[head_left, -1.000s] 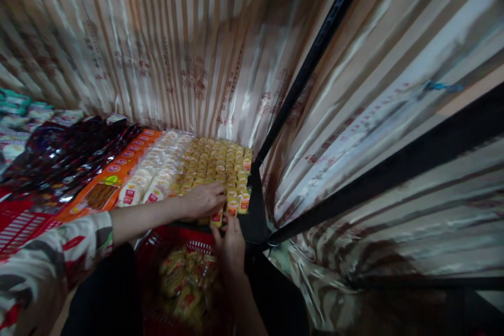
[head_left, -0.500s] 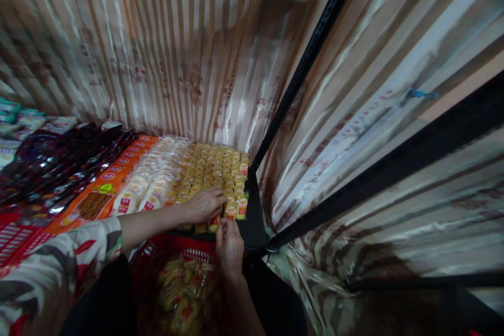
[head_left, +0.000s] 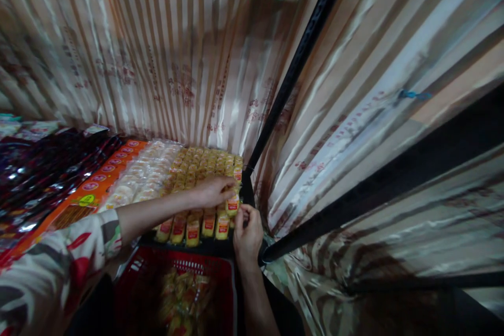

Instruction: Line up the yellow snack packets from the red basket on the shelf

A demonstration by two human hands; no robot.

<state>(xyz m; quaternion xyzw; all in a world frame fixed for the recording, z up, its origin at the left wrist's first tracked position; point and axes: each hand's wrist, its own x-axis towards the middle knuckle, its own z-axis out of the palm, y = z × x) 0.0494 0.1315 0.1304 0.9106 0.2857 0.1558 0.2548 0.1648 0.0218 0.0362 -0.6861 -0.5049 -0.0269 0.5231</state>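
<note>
Small yellow wrapped snack packets with red labels stand in rows on a black shelf. My left hand reaches over these rows, its fingers curled at the top of one yellow snack packet at the right end. Just below and to the right, my right hand is closed, thumb and finger pinched at that packet's lower corner. Its fingertips are partly hidden. Under my hands a red plastic basket holds a loose pile of similar yellow packets.
Left of the yellow rows lie white wrapped packets, an orange bag and dark shiny packs. A black post rises at the shelf's right corner, and a black bar slants away rightward. Striped curtain hangs behind.
Both hands have moved right along the front row, to its right end. Several front packets that my left arm and hands covered now show. The view has shifted slightly.
</note>
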